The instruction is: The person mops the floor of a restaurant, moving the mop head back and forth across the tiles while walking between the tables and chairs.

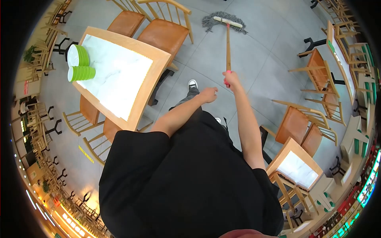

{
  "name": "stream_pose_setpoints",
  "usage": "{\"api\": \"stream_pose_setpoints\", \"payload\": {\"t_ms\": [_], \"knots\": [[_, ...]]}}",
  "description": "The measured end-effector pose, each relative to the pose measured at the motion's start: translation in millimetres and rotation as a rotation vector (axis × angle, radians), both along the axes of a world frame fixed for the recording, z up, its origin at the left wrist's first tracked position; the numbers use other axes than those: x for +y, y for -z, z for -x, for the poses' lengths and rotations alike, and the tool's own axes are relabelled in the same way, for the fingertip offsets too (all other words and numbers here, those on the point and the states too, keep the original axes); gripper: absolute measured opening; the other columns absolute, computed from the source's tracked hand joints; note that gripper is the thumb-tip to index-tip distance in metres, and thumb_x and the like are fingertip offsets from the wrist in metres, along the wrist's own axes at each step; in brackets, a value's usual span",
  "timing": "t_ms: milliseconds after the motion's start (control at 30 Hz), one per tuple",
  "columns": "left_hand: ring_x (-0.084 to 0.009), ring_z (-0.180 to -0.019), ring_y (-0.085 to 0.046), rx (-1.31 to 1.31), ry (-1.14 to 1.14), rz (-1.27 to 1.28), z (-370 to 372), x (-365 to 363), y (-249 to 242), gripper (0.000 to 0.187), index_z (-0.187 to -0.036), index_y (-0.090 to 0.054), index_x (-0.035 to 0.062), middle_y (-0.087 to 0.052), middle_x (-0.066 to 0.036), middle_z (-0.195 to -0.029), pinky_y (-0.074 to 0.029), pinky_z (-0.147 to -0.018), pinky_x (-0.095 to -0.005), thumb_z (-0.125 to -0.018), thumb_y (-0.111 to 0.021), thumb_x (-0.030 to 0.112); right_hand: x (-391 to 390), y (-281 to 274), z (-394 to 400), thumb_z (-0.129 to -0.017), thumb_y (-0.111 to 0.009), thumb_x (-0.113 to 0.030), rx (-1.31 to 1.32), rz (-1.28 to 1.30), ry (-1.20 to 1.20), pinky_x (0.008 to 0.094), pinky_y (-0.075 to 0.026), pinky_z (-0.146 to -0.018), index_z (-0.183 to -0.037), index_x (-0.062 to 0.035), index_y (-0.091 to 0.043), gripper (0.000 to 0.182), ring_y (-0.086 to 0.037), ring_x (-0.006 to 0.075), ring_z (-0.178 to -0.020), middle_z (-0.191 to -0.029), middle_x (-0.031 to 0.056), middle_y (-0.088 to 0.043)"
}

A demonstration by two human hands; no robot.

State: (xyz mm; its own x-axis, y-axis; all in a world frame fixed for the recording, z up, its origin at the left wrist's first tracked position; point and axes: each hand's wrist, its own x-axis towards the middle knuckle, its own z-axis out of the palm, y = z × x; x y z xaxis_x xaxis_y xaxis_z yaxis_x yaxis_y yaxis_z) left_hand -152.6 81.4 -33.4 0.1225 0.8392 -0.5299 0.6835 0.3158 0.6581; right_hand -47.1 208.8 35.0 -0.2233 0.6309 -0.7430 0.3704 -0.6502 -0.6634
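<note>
Grasping the mop handle [228, 49], right fingers [227, 79] clench, left fingers [214, 93] curl loose; yellow label [86, 154] looks unreadable.

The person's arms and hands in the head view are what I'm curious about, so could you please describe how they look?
A black top has loose, plain black sleeves, leaving the forearms bare. The left hand and right hand are ungloved, and no watch shows on either wrist.
</note>
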Motion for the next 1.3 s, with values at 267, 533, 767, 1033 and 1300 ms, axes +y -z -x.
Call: {"api": "stream_pose_setpoints", "payload": {"t_ms": [267,533,767,1033,1300], "knots": [[-0.0344,-0.126,-0.038,0.093,0.210,-0.353,-86,-13,-55,0.072,-0.137,-0.034,0.0128,-0.048,-0.017,-0.127,-0.039,-0.101,-0.0386,-0.072,-0.066,0.017,-149,-4,-169,-0.082,-0.060,-0.023,-0.039,-0.019,0.026,0.0255,-0.028,-0.034,-0.090,-0.0074,-0.050,0.020,-0.040,0.0086,-0.039,-0.053,-0.0018,-0.043],[-0.0317,-0.084,-0.061,-0.326,1.305,-0.265,-239,-86,-74,0.025,-0.088,-0.065,0.0138,-0.065,-0.010,-0.082,-0.049,-0.071,-0.0426,-0.067,-0.069,0.028,-364,-162,-279,-0.077,-0.064,-0.014,-0.280,0.085,0.114,0.0294,-0.040,-0.049,-0.091,-0.0013,-0.060,0.019,-0.050,0.0132,-0.052,-0.061,0.0045,-0.053],[-0.0333,-0.076,-0.061,-0.384,1.687,-0.172,-299,-146,-76,0.020,-0.077,-0.062,0.0111,-0.064,-0.011,-0.075,-0.048,-0.067,-0.0453,-0.071,-0.063,0.030,-452,-177,-316,-0.075,-0.069,-0.015,-0.316,0.157,0.263,0.0306,-0.041,-0.058,-0.099,0.0013,-0.062,0.029,-0.049,0.0144,-0.060,-0.063,0.0049,-0.053],[-0.0313,-0.085,-0.062,-0.257,1.593,-0.090,-284,-127,-42,0.024,-0.089,-0.066,0.0165,-0.066,-0.010,-0.083,-0.048,-0.073,-0.0443,-0.072,-0.066,0.033,-428,-151,-312,-0.078,-0.068,-0.015,-0.195,0.247,0.328,0.0254,-0.029,-0.039,-0.092,-0.0020,-0.062,0.021,-0.040,0.0075,-0.043,-0.055,-0.0008,-0.048],[-0.0289,-0.108,-0.055,-0.079,1.134,-0.345,-169,-30,16,0.044,-0.115,-0.056,0.0167,-0.055,-0.009,-0.121,-0.045,-0.091,-0.0419,-0.074,-0.067,0.029,-283,-60,-235,-0.080,-0.063,-0.020,-0.105,0.034,0.180,0.0265,-0.028,-0.033,-0.088,-0.0055,-0.061,0.017,-0.039,0.0085,-0.036,-0.050,-0.0008,-0.046]]}}
